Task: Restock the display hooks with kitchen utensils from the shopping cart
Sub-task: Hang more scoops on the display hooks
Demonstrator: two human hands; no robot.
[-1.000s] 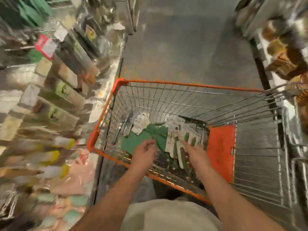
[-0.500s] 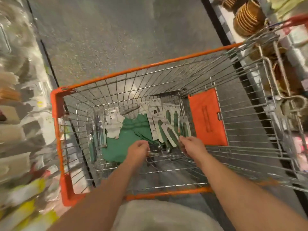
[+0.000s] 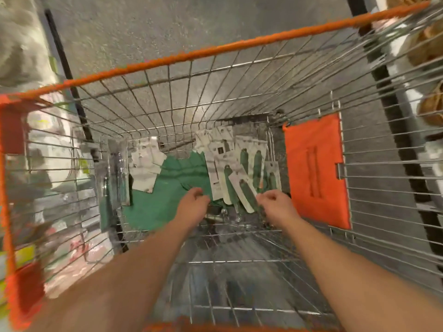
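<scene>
Below frame centre, inside the shopping cart (image 3: 239,45), both hands (image 3: 195,204) (image 3: 275,204) curl over carded green-handled utensils (image 3: 242,178), apparently gripping some; overlapping cards could snag and spill.

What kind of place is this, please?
Most likely a shop aisle. An orange-rimmed wire shopping cart holds carded green-handled utensils, and blurred stocked shelves stand along both sides of the grey floor.

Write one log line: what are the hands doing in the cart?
left hand: on green pack | right hand: at carded utensils | cart: stocked
</scene>
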